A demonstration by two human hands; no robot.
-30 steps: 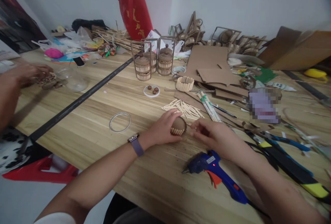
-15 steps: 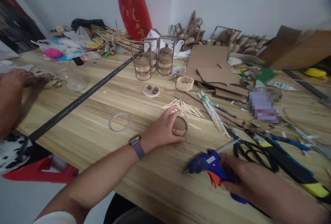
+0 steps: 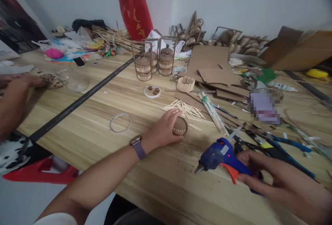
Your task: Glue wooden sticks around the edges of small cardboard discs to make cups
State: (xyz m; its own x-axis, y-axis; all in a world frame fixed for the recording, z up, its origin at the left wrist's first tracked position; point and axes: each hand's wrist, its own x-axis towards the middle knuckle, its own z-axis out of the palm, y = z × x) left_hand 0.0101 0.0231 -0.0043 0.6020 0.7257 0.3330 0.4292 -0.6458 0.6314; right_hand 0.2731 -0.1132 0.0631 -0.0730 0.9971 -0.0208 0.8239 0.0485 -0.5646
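Observation:
My left hand (image 3: 166, 128), a watch on its wrist, is curled round the left side of a small round brown basket (image 3: 180, 125) edged with short sticks, which rests on the wooden table (image 3: 145, 180). In my right hand (image 3: 256, 173) is a blue glue gun (image 3: 216, 154) with an orange trigger, its nozzle pointing down and left above the table. Loose thin sticks (image 3: 185, 109) lie just behind the basket. Farther back stands a ring of upright sticks (image 3: 185, 84). A white ring (image 3: 120, 123) lies left of my left hand.
Pliers (image 3: 290, 142) and scissors lie beyond my right hand. Cardboard (image 3: 207, 59) and lidded baskets (image 3: 143, 67) stand farther back. At the left edge, another person's hands (image 3: 28, 79) work beside a clear jar (image 3: 74, 81).
My right hand has moved right with the glue gun, which appears slightly raised. The other person's hands have shifted. My left hand stays at the basket.

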